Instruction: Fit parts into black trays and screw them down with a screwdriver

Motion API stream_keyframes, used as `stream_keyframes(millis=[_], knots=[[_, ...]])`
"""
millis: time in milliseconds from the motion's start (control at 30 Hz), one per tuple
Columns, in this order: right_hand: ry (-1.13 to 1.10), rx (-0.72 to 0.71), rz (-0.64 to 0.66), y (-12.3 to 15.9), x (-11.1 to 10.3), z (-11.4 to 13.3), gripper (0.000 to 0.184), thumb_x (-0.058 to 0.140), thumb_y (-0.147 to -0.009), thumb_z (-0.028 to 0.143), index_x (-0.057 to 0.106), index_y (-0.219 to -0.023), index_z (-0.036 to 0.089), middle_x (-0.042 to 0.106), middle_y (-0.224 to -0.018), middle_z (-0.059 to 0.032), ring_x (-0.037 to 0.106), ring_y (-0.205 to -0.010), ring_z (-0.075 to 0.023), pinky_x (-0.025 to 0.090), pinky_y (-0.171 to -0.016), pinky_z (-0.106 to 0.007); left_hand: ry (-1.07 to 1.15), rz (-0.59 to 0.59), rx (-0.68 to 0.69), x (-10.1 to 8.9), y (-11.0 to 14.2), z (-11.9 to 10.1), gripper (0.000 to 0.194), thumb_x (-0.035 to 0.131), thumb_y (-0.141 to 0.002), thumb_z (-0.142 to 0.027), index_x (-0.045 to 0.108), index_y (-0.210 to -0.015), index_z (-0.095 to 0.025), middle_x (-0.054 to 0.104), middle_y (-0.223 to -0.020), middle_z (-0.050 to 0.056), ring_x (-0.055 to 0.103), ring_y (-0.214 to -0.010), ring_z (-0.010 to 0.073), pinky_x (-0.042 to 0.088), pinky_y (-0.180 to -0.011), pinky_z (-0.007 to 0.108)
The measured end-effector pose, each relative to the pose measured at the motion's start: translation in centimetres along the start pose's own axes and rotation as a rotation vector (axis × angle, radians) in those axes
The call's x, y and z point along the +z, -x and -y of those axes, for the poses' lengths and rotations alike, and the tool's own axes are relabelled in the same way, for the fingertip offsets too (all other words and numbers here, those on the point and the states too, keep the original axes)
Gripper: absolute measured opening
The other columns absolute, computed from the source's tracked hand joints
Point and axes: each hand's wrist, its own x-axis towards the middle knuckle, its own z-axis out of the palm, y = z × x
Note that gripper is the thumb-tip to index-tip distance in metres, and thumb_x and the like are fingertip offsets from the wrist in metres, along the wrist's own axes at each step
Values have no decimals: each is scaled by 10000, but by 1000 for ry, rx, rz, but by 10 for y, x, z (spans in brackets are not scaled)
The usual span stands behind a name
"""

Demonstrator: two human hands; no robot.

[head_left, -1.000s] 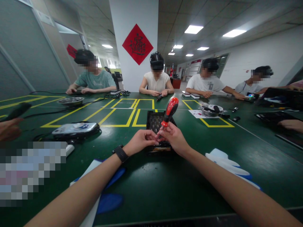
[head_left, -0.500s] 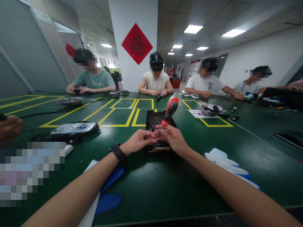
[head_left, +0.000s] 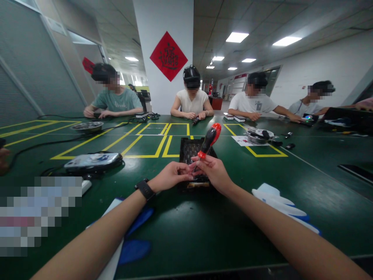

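The tip of the screwdriver (head_left: pixel 208 139) is hidden among the fingertips, and whether a screw is engaged cannot be determined. The interior of the black tray (head_left: pixel 186 140) is dark, and its near part is partly covered by the 2 hands. The screwdriver is located above the near part of the tray, inward from the middle of the tabletop's (head_left: pixel 186 241) near edge. Its long axis is steeply tilted: the red and black handle is directed up and toward the tabletop's right edge, the shaft down and toward the left.

The screwdriver is gripped by the right hand (head_left: pixel 217 173), with the fingers closed around the shaft just below the handle. The left hand (head_left: pixel 171 177) is held at the lower shaft with thumb and fingertips nearly together; whether the shaft or a small part is pinched cannot be told.

White and blue gloves (head_left: pixel 287 208) are laid toward the near right corner. A blue and white glove (head_left: pixel 135 249) near the near edge is partly covered by the left forearm.
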Motion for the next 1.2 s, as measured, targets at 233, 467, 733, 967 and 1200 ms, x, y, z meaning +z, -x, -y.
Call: stream_keyframes(millis=[233,467,733,967,1200], knots=[[13,-7,29,-2,-4,-4,288,592,-766,319,601,-1010,168,666,-881,-48,632,-774,-140,544,-716,-309,-20,25,30,-2,0,-3,269,582,-767,-351,649,-816,-95,656,-774,57,564,-710,131,432,-694,247],[52,-2,-42,-2,-2,-2,229,658,-702,299,603,-879,164,657,-759,-10,631,-711,-128,532,-635,-256,3,-63,-13,1,-1,1,285,678,-672,-360,585,-754,-103,574,-661,-5,497,-595,80,400,-590,202],[48,-5,-76,-3,-2,-4,226,691,-666,285,599,-826,155,651,-735,-6,622,-666,-118,525,-598,-235,-32,13,39,2,0,-4,242,583,-766,-347,593,-787,-107,595,-723,13,525,-670,102,412,-649,209],[-2,-2,4,-3,-5,-7,282,615,-749,321,611,-980,160,676,-885,-62,639,-788,-149,533,-741,-319,-95,57,95,-3,1,-6,259,495,-834,-314,624,-800,-92,628,-803,50,547,-767,135,414,-740,238],[44,-45,-71,-3,-4,-5,213,632,-727,281,597,-888,145,663,-813,-39,633,-741,-133,537,-673,-271,-100,-93,59,0,-1,4,238,600,-761,-324,638,-846,-105,644,-804,50,570,-743,131,438,-703,239]])
